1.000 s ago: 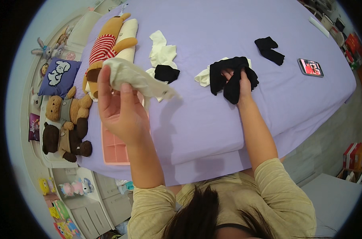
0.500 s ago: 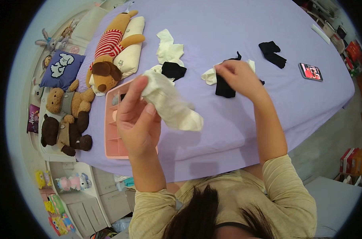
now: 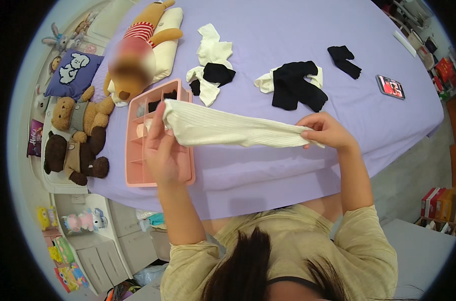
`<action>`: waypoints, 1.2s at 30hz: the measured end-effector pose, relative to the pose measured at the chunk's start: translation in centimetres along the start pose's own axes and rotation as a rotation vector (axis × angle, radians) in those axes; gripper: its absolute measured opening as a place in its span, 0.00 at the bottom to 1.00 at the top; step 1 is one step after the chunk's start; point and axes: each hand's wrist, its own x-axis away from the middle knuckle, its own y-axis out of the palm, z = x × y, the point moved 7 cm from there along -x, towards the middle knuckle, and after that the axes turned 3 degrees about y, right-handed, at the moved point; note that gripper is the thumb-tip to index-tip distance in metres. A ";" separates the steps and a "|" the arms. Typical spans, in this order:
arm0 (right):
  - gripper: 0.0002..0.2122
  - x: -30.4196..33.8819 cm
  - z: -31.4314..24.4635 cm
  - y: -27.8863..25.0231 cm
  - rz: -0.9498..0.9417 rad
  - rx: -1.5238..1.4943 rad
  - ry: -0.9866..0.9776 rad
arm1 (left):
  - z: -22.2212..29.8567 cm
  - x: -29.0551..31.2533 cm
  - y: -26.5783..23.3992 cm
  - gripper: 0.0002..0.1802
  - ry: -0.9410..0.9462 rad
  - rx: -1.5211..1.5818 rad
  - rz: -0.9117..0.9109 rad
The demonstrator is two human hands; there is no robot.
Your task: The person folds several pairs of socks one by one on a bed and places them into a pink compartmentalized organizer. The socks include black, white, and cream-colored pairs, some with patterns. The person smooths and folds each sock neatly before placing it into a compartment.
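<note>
both forearms rise from the lower edge, elbows bent, holding a white ribbed sock (image 3: 233, 130) stretched level between them above the bed (image 3: 288, 35). the left hand (image 3: 160, 150) is raised palm-in, fingers closed around the sock's wider end, just over the pink divided tray (image 3: 137, 173). the right hand (image 3: 326, 131) pinches the narrower end between thumb and fingers, wrist bent inward. beyond lie a black and white sock pile (image 3: 293, 85) and a phone (image 3: 390, 86).
</note>
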 end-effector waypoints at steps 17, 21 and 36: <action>0.14 3.5 4.5 -2.1 0.197 0.245 0.060 | -10.7 5.9 -6.4 0.24 -0.313 -0.231 0.313; 0.09 3.6 3.8 -3.3 0.383 0.615 -0.033 | -11.8 5.9 -7.4 0.21 -0.317 -0.190 0.362; 0.09 4.2 6.0 -6.5 0.792 0.183 0.106 | -10.4 3.4 -3.7 0.21 0.283 -1.348 -0.028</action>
